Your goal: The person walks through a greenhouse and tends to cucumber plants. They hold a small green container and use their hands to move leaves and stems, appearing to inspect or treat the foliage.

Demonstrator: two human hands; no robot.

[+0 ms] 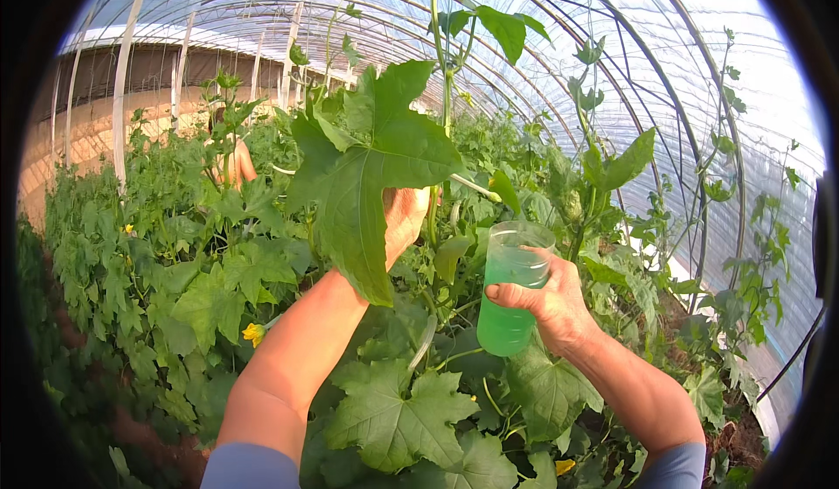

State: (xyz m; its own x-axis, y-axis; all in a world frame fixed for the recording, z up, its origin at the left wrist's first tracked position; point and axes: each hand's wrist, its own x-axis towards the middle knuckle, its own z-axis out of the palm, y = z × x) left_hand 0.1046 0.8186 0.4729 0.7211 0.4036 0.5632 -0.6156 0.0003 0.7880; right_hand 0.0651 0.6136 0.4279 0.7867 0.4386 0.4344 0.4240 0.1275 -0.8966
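My right hand (560, 302) grips a clear plastic cup (518, 256), wrapped around its side with the thumb across the front. Green liquid (506, 325) fills the cup to more than half. My left hand (408, 217) reaches up among the vines beside an upright green stem (432, 217). A large lobed leaf (373, 155) covers most of that hand, so its fingers are hidden. To the right of the left hand, a slender pale stalk with a greenish tip (482, 189) sticks out past the leaf.
Dense leafy vines (210, 292) surround both arms, with a yellow flower (253, 334) at lower left. Another person (233, 161) stands among the plants at back left. White posts (124, 82) and curved ribs (682, 115) carry the greenhouse's plastic film (760, 96).
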